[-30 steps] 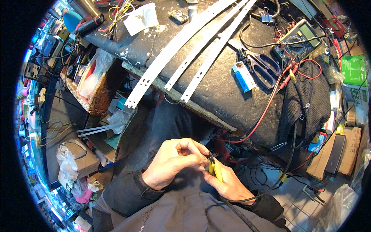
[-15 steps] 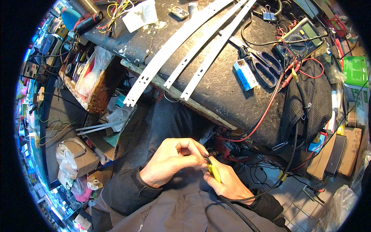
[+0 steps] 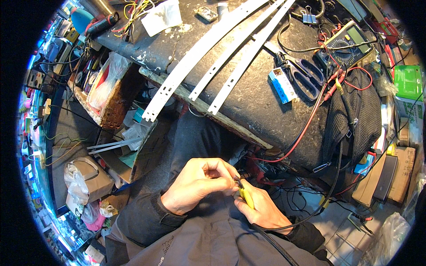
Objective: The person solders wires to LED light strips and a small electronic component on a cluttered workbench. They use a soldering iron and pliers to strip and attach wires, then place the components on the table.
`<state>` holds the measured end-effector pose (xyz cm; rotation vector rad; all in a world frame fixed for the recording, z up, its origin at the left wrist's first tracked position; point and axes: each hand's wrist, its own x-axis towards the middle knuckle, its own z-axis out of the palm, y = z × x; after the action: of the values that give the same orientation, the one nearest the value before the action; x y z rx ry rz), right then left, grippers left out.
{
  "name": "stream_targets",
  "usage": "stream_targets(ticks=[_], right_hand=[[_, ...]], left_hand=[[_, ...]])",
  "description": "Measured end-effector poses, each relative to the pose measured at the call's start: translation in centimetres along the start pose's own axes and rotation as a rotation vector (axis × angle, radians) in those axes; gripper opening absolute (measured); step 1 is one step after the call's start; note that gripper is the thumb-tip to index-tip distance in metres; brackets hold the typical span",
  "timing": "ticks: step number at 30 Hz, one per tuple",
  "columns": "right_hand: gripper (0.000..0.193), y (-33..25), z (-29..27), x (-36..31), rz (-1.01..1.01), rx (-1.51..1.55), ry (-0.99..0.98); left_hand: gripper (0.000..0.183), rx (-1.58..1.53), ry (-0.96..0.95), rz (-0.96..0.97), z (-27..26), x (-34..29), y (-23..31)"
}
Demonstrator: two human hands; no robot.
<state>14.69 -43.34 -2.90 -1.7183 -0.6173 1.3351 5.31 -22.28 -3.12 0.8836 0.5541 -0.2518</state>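
Note:
Over my lap, the two hands meet at the fingertips. In my right hand (image 3: 265,209) is a small pair of yellow-handled pliers (image 3: 246,198), with dark jaws pointing up toward the left fingertips. My left hand (image 3: 202,181) is closed in a pinch right at those jaws. What its thumb and forefinger hold is too small and covered to make out. A black cable (image 3: 306,218) runs beneath my right wrist and up toward the bench. Its end near the fingers is hidden.
Three white metal strips (image 3: 227,88) overhang the edge of the dark workbench (image 3: 248,119). Scissors (image 3: 305,79), a blue-and-white box (image 3: 281,86), a multimeter (image 3: 344,49) and a black mesh bag (image 3: 353,117) lie on its right. Cardboard boxes (image 3: 88,179) stand at the left.
Almost nothing differs. The pliers appear very slightly shifted in my right hand, while my left hand keeps its pinch in the same place.

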Motion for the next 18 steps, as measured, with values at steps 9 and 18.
stream_targets(ticks=[9, 18], right_hand=[[0.027, 0.23, 0.19, 0.05, -0.046, 0.011, 0.020], [0.028, 0.19, 0.16, 0.07, -0.042, 0.019, 0.011]], left_hand=[[0.010, -0.001, -0.009, 0.018, 0.02, 0.11, -0.05], [0.010, -0.018, -0.009, 0.009, 0.13, 0.04, -0.01]])
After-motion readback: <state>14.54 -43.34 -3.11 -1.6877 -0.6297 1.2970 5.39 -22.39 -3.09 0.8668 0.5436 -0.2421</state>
